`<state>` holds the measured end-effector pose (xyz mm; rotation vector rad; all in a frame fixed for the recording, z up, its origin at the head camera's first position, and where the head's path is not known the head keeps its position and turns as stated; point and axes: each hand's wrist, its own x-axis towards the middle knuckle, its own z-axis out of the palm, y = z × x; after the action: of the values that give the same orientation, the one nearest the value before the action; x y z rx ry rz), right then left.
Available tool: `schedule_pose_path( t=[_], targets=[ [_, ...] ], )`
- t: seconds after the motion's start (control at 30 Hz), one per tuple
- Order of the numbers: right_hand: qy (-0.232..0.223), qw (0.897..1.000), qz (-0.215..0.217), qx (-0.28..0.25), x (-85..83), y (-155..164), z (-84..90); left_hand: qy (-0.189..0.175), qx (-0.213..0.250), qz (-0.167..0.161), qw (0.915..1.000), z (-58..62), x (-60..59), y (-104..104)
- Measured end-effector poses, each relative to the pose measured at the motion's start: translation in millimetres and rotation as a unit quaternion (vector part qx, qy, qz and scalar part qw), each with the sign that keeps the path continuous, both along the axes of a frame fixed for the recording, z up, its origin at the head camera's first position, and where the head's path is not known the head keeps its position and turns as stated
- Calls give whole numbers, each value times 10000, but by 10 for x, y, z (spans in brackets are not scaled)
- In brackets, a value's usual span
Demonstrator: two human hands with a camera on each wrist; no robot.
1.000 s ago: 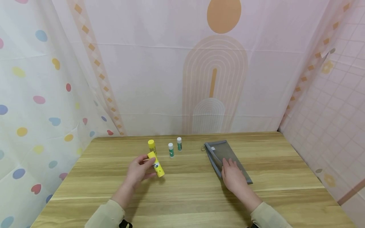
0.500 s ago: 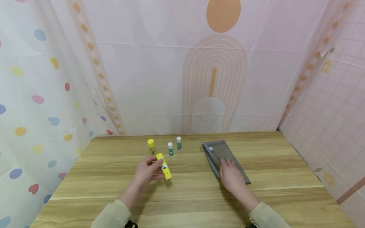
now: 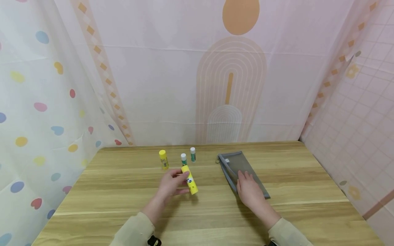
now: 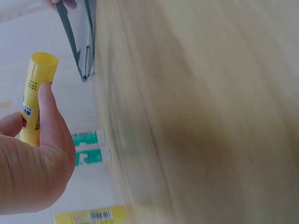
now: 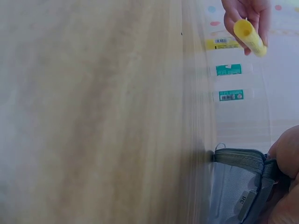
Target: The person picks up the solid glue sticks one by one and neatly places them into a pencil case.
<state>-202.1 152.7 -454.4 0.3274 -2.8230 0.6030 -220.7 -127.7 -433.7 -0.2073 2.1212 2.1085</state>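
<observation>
A yellow glue stick (image 3: 189, 180) is pinched between the thumb and fingers of my left hand (image 3: 172, 184), tilted and raised above the table. In the left wrist view the same glue stick (image 4: 37, 93) shows its round yellow end upward. My right hand (image 3: 250, 191) lies on a grey mesh zipper pouch (image 3: 246, 164). From the right wrist, the pouch (image 5: 238, 177) appears with its mouth parted and fingers at its edge; part of that hand is out of frame. Behind my left hand stands a small white-capped green glue stick (image 3: 183, 158), its lower part covered.
Another yellow glue stick (image 3: 163, 159) stands upright farther left. A second white-capped green glue stick (image 3: 193, 154) is upright toward the back. The wooden table (image 3: 129, 177) ends at a patterned curtain (image 3: 166, 85), with more curtain on both sides.
My left hand has moved right with the yellow glue stick, toward the pouch, and now partly covers one green glue stick. My right hand stays on the pouch.
</observation>
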Motion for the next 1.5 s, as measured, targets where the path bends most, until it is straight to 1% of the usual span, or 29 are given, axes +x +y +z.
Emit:
schedule_pose_path(
  t=[0.37,0.63,0.87,1.07,1.23,1.5],
  targets=[
    [-110,9999,-18,-46,6,-7,17,29,406,-197,9990,38,-76,332],
    [-103,9999,-24,-34,9,7,18,-157,520,-137,9984,28,-139,536],
    [-21,10000,-28,-33,4,4,12,-210,706,-200,9971,3,-172,729],
    [21,10000,-7,-45,3,5,14,-376,847,-82,9957,-6,-204,881],
    [-41,10000,-41,-42,13,7,29,-531,799,-8,9954,-13,-233,999],
    [-117,9998,-98,-87,24,-9,63,-455,632,85,9969,-58,-257,1178]
  ],
)
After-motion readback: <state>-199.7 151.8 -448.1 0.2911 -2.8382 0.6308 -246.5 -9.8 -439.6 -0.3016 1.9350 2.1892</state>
